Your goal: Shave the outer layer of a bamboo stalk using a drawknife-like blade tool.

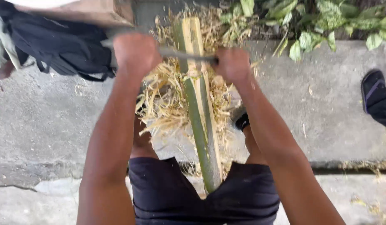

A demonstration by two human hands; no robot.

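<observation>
A green bamboo pole (199,121) runs away from me between my knees, its top face shaved pale. A long metal blade (182,54) lies crosswise on the pole near its far end. My left hand (135,52) is closed around the blade's left end. My right hand (231,63) grips its right end. Pale bamboo shavings (166,100) are heaped around the pole under both hands. My dark shorts (168,196) frame the pole's near end.
A black backpack (62,46) lies at the back left beside a brown box (97,11). Leafy green plants (318,23) line the back right. A foot in a dark sandal (375,96) stands at the right edge. The ground is grey concrete (43,125) with a step edge near me.
</observation>
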